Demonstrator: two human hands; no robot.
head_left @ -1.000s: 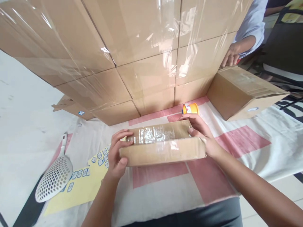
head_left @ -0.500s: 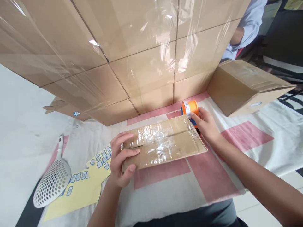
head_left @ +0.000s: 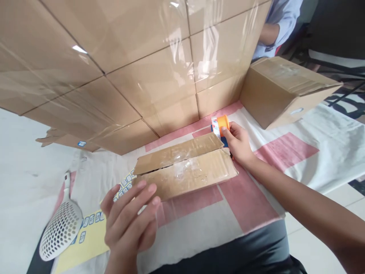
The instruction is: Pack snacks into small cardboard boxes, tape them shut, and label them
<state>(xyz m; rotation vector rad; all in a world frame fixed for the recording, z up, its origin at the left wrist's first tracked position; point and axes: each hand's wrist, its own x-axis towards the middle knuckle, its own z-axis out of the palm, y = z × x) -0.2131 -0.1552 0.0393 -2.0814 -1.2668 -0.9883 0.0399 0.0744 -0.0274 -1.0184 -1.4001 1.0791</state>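
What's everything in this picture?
Small box: 1, brown, centre
Stacked boxes: several, brown, behind
Right box: 1, brown, right
Left box: 1, brown, left
Spool: 1, orange, beside small box
Skimmer: 1, white, left
Paper: 1+, yellow, left
Stickers: many, blue-white, on paper
Cloth: 1, white-pink, table
Co-worker's sleeve: 1, pale, upper right
Chair, apparently: 1, black, upper right
Trousers: 1, dark, bottom
Left hand: 1, bare, near small box
Right hand: 1, bare, holding spool

Cardboard box (head_left: 196,171), flaps (head_left: 179,151) parted, tape dispenser (head_left: 223,121) beside

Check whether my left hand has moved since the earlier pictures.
Yes: judged by the nearest pink patch, the left hand has moved left and lower in view.
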